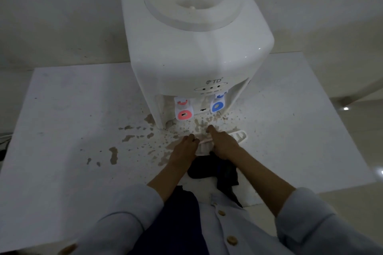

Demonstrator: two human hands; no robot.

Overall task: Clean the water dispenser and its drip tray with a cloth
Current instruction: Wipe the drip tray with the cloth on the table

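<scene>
A white water dispenser stands at the back of a white table, with a red tap and a blue tap. Its white drip tray lies on the table in front of it, out of its slot. My left hand grips the tray's left part with curled fingers. My right hand rests over the tray, index finger pointing forward, and holds a dark cloth that hangs below it toward me.
Brown dried splashes spot the table in front and to the left of the dispenser. A wall runs right behind the dispenser. The table's right edge drops to a tiled floor. My shirt and sleeves fill the bottom.
</scene>
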